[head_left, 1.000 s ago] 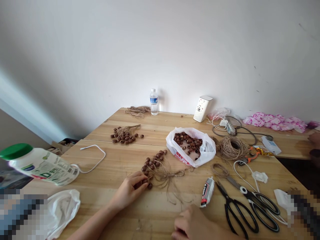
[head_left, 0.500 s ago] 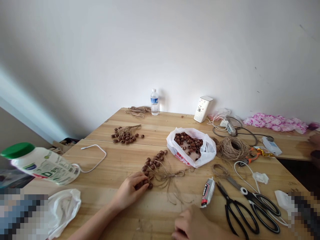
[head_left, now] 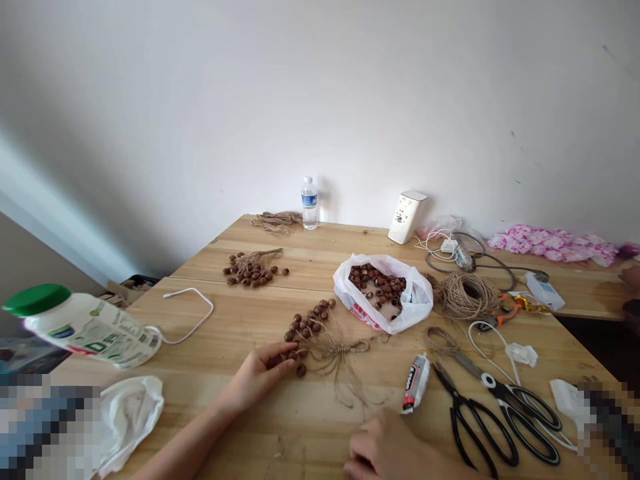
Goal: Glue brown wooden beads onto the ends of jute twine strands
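Observation:
My left hand (head_left: pixel 260 377) is curled over a few round brown nut shells at the near end of a bunch; its fingers partly hide them. More nut shells (head_left: pixel 305 325) of that bunch lie beyond my fingertips, tied to thin strands that gather into a wrapped twine stem (head_left: pixel 350 348) with a loop. My right hand (head_left: pixel 383 443) rests closed at the table's near edge; its fingers fold under, so anything inside is hidden. Just above it lies a glue tube (head_left: pixel 416 383). A second bunch of nut shells (head_left: pixel 254 272) sits farther back on the left.
A white plastic bag (head_left: pixel 345 283) of shells stands open mid-table. To the right are a twine coil (head_left: pixel 467 297), two scissors (head_left: pixel 470 407) (head_left: pixel 520 413) and cables. A green-capped jar (head_left: pixel 90 330) stands left, a water bottle (head_left: pixel 309 207) at the wall. Part of another person's hand (head_left: pixel 631 277) shows far right.
My left hand has shifted slightly, its fingers lifting and spreading a little over the shells. My right hand stays in place.

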Tool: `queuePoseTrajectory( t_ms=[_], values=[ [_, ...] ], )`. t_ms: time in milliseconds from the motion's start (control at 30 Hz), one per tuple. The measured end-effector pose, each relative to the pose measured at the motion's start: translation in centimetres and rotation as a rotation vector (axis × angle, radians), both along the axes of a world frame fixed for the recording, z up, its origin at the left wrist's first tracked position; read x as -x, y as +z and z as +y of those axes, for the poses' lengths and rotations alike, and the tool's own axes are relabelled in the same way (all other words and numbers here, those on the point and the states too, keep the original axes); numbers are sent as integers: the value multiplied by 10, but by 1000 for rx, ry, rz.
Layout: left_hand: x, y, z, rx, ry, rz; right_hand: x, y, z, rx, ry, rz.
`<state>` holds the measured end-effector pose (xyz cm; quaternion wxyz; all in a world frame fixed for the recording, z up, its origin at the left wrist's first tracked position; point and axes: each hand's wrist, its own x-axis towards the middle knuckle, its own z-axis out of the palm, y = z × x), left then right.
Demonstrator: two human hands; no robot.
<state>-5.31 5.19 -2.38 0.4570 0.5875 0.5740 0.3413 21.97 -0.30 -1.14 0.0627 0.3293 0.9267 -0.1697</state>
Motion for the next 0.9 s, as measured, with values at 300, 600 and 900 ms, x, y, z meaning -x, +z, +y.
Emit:
queuePoseTrajectory(
  t_ms=[300,600,900],
  values=[
    [1,-4,1,58,12,-144,0,1,-1,12,-11,-1],
    [1,2,0,89,-9,-131,0,1,0,63,-21,11],
    [0,-8,-1,-96,4,37,-1,0,0,26,-12,14]
  ],
)
